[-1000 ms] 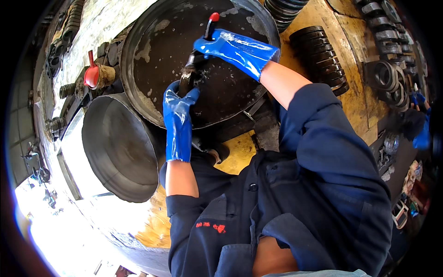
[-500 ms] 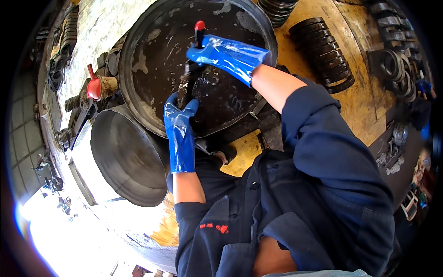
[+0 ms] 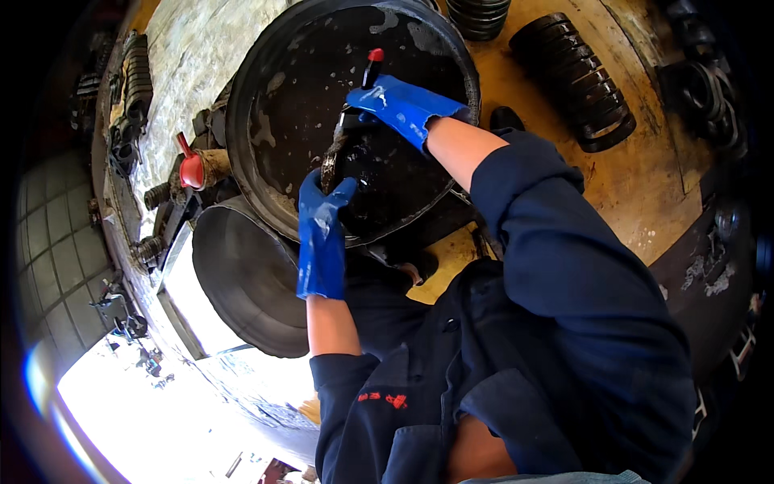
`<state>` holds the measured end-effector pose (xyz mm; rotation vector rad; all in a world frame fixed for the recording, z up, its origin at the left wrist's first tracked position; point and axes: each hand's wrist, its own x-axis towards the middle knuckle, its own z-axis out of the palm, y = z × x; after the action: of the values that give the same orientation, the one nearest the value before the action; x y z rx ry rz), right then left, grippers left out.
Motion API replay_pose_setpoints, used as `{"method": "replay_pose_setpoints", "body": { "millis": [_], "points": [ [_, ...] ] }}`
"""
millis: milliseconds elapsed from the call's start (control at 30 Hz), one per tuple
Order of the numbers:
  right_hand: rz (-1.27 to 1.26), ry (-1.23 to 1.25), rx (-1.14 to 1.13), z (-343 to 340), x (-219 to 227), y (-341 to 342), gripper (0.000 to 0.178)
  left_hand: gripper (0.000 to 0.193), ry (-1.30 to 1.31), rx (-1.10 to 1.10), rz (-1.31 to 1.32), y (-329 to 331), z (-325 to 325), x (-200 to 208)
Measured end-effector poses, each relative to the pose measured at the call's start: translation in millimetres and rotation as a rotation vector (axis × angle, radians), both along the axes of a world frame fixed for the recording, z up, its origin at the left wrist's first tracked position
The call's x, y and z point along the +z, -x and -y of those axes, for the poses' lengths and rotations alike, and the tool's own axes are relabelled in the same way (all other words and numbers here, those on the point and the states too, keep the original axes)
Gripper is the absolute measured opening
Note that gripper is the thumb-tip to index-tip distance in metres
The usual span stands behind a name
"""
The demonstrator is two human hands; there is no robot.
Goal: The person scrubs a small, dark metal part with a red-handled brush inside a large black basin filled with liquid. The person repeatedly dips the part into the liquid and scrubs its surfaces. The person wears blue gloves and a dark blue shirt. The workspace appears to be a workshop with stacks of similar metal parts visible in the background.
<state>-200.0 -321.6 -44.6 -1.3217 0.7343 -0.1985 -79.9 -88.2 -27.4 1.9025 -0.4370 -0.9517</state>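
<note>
My right hand point(image 3: 393, 101), in a blue rubber glove, is closed around the black handle of what looks like a brush, with a red end point(image 3: 376, 55) sticking out above the fist. The tool's dark head reaches down to a wet, dark curved metal piece point(image 3: 330, 159). That piece stands up from my gloved left hand point(image 3: 322, 226), its lower end gripped between thumb and fingers. Both hands are over a wide round basin point(image 3: 242, 173) of dark liquid with patches of foam. Glare and dark colours hide the tool's bristles or working face.
A grey metal tub point(image 3: 242, 282) lies tilted against the basin's near left side. Left of the basin is a red scoop point(image 3: 191, 168) among dark parts. Rows of black rings point(image 3: 574, 85) lie on the yellowish surface at right, with another ring stack point(image 3: 477, 16) behind the basin.
The tool's handle leans further right, and my right hand has shifted slightly right and nearer. My left hand keeps its grip on the metal piece. The whole view has turned a little.
</note>
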Motion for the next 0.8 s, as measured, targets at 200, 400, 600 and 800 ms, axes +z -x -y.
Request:
{"method": "replay_pose_setpoints", "body": {
  "millis": [200,400,600,800],
  "points": [
    [-0.146,-0.108,-0.303,-11.1,-30.4,-10.2,0.027,0.049,-0.537,-0.699,0.405,-44.9,90.8,12.5],
    [-0.419,0.093,-0.127,-14.1,-44.1,-10.6,0.031,0.027,-0.755,-0.940,1.050,9.3,158.0,44.9],
    [-0.263,0.182,-0.030,5.0,4.7,0.4,0.029,0.033,-0.792,-0.997,0.592,-22.6,134.1,30.8],
    [0.147,-0.031,-0.008,15.7,27.5,7.5,0.029,0.033,-0.312,-0.357,0.024,-28.1,49.7,-6.1]
  ]
}}
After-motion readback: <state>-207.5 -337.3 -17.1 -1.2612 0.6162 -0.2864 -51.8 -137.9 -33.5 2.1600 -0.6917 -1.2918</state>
